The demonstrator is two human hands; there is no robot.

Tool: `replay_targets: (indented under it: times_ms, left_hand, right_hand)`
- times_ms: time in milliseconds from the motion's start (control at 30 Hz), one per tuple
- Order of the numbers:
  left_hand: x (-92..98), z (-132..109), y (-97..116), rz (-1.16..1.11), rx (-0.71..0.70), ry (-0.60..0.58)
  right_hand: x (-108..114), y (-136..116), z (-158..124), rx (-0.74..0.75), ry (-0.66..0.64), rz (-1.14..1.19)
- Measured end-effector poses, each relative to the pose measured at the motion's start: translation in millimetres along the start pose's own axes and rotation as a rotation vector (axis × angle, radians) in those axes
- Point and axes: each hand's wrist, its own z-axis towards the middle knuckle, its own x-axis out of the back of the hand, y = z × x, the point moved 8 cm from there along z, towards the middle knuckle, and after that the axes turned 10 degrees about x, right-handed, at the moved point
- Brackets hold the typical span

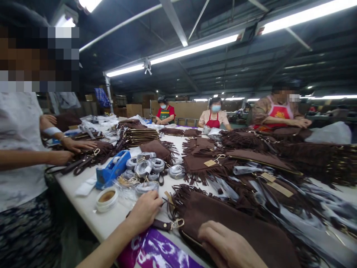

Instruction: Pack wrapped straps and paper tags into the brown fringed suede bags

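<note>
A dark brown fringed bag (223, 208) lies on the table right in front of me, its zipper edge toward me. My right hand (225, 238) presses on its near edge with bent fingers; the thumb is hidden. To the left of the bag, my left hand (147, 206) is closed, fingertips together beside the fringe and a small tan tag (169, 198). A thin dark strand shows at those fingertips, but what they pinch is unclear. Below this hand a brown wrist strap (161, 225) runs to a gold clasp (177, 223) at the bag's corner.
Left of centre stand a blue tape dispenser (113, 171), a round white tub (106, 199) and several wrapped coiled straps (145, 167). Purple plastic (158, 249) lies at the near edge. More fringed bags (206, 163) cover the right. A co-worker's hands (75, 145) work at left; others stand beyond.
</note>
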Motion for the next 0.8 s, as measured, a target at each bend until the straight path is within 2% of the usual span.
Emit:
replay_targets:
  times_ms: [100, 200, 267, 333, 467, 567, 633, 700, 800]
  left_hand:
    - [-1.0, 3, -8, -0.183, 0.055, 0.071]
    - [0.7, 3, -21, -0.435, 0.083, 0.132]
    - [1.0, 1, -27, -0.527, 0.093, 0.149]
    - [1.4, 0, -29, -0.558, 0.092, 0.159]
    - [1.8, -1, -28, -0.579, 0.063, 0.174]
    - [0.1, 0, -27, -0.593, 0.039, 0.17]
    - [-1.6, 0, -26, -0.565, 0.031, 0.169]
    - [-3.6, 1, -24, -0.502, 0.029, 0.164]
    - [-5.6, 2, -21, -0.39, 0.042, 0.156]
  right_hand:
    - [-21, -2, 31, -0.014, 0.036, 0.18]
    - [-37, 13, 53, -0.142, 0.095, 0.263]
    - [-43, 23, 66, -0.221, 0.129, 0.269]
    - [-48, 27, 81, -0.225, 0.12, 0.193]
    - [-67, 21, 114, -0.141, -0.051, -0.167]
    - [-75, 17, 126, -0.116, -0.114, -0.28]
    - [-71, 17, 125, -0.1, -0.13, -0.329]
    - [-54, 25, 111, -0.126, -0.125, -0.382]
    - [-4, 57, 67, -0.272, -0.025, -0.437]
